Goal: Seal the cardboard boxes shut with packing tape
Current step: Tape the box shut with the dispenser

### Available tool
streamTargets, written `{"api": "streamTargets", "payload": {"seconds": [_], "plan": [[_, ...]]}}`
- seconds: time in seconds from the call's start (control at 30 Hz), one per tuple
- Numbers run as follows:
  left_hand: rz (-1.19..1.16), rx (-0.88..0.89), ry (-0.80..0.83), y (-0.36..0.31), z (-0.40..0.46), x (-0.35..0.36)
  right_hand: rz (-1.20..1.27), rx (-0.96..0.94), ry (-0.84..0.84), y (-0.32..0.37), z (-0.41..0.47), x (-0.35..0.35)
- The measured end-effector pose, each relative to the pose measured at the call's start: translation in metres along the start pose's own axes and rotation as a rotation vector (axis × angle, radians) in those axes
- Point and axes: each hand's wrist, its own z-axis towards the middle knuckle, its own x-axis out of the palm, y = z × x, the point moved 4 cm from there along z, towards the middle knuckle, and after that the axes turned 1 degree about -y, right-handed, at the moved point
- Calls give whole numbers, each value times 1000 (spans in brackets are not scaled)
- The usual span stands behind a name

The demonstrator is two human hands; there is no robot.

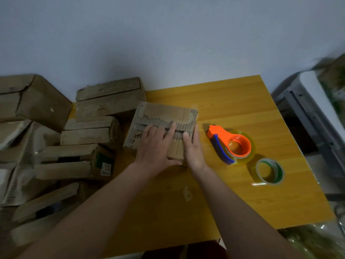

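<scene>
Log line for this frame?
stage: flaps pressed shut | left hand: flat on box | right hand: on box | tape dispenser: idle on table

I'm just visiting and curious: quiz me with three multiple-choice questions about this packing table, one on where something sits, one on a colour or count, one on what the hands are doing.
1. Where does the tape dispenser lie, seen from the camera?
A. right of the box under the hands
B. on the stacked boxes
C. in a hand

2. How many tape rolls lie loose, outside the dispenser?
A. none
B. one
C. three

3. What are the hands doing?
A. pulling tape
B. lifting the dispenser
C. pressing the flaps flat

Answers:
1 A, the orange tape dispenser lies on the table beside the box.
2 B, one loose roll lies near it.
3 C, the left hand and right hand lie flat on the box top.
</scene>
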Motion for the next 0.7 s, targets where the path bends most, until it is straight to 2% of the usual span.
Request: {"api": "streamTargets", "payload": {"seconds": [0.13,0.2,0.27,0.33,0.4,0.57,0.63,0.7], "plan": [[24,-22,27,3,3,11,26,92,166,-5,-15,0],[8,-4,78,3,6,16,-81,106,218,-8,-23,-7],[-31,15,129,3,11,19,-259,85,58,3,-20,-24],[-48,29,132,3,11,19,-360,-125,-68,30,-12,-31],[-55,38,129,4,9,19,-480,-284,-37,50,1,-26],[-53,49,141,5,9,17,-815,-361,70,65,35,-21],[-63,50,137,6,9,18,-824,-352,76,68,50,-20],[-74,50,144,7,8,17,-712,-267,77,67,64,-21]]}}
